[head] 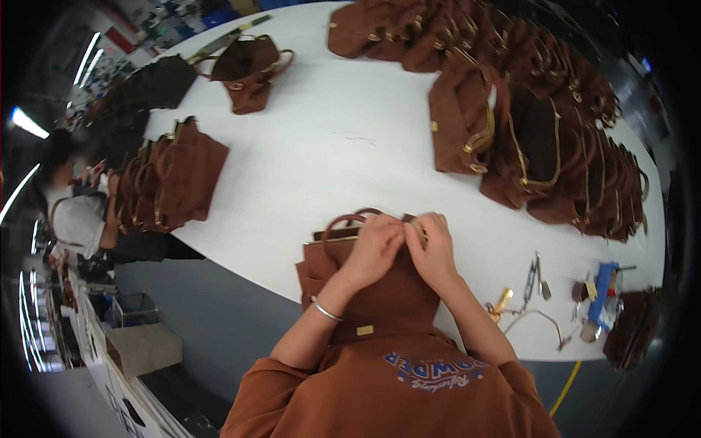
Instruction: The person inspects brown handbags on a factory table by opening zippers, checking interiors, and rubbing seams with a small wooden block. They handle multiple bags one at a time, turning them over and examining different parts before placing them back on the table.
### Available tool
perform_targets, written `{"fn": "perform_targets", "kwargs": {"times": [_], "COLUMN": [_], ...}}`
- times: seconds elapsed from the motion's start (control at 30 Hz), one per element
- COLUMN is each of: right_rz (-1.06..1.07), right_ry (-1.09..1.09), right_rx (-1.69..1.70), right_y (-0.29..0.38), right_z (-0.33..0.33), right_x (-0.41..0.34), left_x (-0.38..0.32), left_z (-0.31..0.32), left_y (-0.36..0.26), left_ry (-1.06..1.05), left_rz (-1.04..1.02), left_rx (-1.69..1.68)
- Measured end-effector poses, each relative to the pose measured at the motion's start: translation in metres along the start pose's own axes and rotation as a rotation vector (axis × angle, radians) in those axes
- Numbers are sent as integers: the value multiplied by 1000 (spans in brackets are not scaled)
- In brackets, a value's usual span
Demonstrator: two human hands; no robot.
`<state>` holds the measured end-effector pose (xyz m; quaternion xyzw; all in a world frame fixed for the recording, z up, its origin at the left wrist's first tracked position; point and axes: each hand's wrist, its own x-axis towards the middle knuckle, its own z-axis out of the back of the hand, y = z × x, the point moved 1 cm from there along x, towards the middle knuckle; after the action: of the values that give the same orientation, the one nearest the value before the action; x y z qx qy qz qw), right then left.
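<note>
A brown handbag (378,295) with rolled handles and a zipped top lies against my body at the near edge of the white table (306,159). Both my hands meet over its upper right corner. My left hand (378,246) pinches with its fingertips at the bag's top, beside the handle; what exactly lies between the fingers is hidden. Bent over the same spot, my right hand (430,246) has its thumb and fingers on the zip end, where a bit of gold colour shows. The two hands' fingertips touch or nearly touch.
Many brown handbags (547,137) fill the table's right side. Another bag (246,71) stands far left, above a bag row (175,175). Pliers-like hand tools (530,282), a yellow item (503,301) and a blue holder (604,290) lie right. A person (79,213) works at the left.
</note>
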<state>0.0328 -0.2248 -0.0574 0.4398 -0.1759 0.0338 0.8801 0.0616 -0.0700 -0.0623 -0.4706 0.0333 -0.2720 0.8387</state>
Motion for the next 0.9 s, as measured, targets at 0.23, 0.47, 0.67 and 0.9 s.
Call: {"fn": "perform_targets", "kwargs": {"times": [0.23, 0.47, 0.67, 0.9], "right_rz": [-267, -415, -410, -464], "right_ry": [-73, -117, -144, -186], "right_rx": [308, 188, -16, -92], "right_y": [-29, -88, -113, -137], "right_z": [-6, 38, 54, 50], "right_x": [13, -18, -60, -66], "left_x": [-3, 0, 17, -22], "left_z": [3, 38, 130, 94], "left_y": [-12, -37, -95, -57], "left_ry": [-87, -271, -674, -729], "left_rz": [-49, 32, -169, -242], "left_rx": [-28, 54, -19, 121]}}
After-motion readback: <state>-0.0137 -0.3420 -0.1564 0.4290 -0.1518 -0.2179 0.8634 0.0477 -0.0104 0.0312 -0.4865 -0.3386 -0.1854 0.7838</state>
